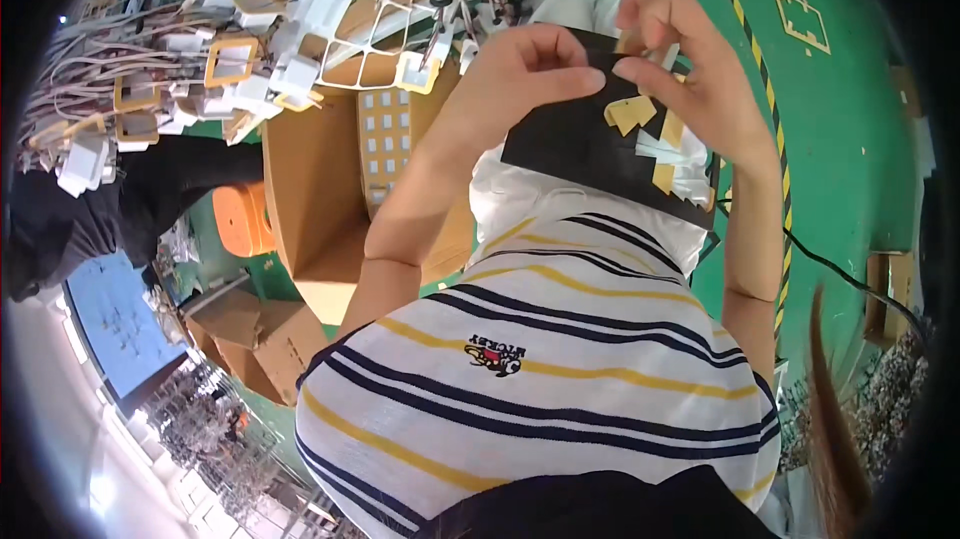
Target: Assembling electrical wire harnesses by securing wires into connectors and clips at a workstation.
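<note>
A flat black board (555, 134) lies across my lap, and both hands are raised over its far part. My left hand (535, 64) has its fingers curled and its thumb pressed to the forefinger; anything in that pinch is too small to see. Close beside it, my right hand (680, 69) bends thumb and fingers inward around something I cannot make out. Several small yellow pieces (632, 115) rest on the board below the right hand. White strips (690, 181) lie near its right edge, with another yellow piece (663, 177) next to them.
Bundled wires with white connectors (250, 94) hang from netting at upper left. Under them stands an open cardboard box (315, 189) holding a panel of white parts (385, 144). An orange stool (243, 220) and a person in black (150, 189) are left. Striped tape (768, 89) crosses the green floor.
</note>
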Demonstrator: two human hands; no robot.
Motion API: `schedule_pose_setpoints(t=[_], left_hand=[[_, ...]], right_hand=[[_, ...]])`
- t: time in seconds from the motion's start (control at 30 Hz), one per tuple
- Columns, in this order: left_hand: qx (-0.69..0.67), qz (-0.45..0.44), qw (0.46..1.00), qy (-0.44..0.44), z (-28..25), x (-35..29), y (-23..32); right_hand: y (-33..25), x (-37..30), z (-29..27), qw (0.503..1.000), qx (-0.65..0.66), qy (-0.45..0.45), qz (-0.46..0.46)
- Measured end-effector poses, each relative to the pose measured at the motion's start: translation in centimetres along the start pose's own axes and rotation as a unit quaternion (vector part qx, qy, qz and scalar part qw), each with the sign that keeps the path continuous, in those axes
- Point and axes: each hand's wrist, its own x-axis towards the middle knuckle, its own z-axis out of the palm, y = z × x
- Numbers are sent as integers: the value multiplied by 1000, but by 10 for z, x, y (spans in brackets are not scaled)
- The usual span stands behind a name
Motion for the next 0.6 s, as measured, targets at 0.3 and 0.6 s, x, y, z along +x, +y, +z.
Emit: schedule_pose_setpoints(t=[0.3, 0.6], left_hand=[[60, 115, 982, 137, 6, 2, -18], [274, 252, 915, 157, 16, -7, -25]], right_hand=[[3, -4, 17, 998, -14, -3, 54], [4, -8, 19, 991, -130, -12, 19]])
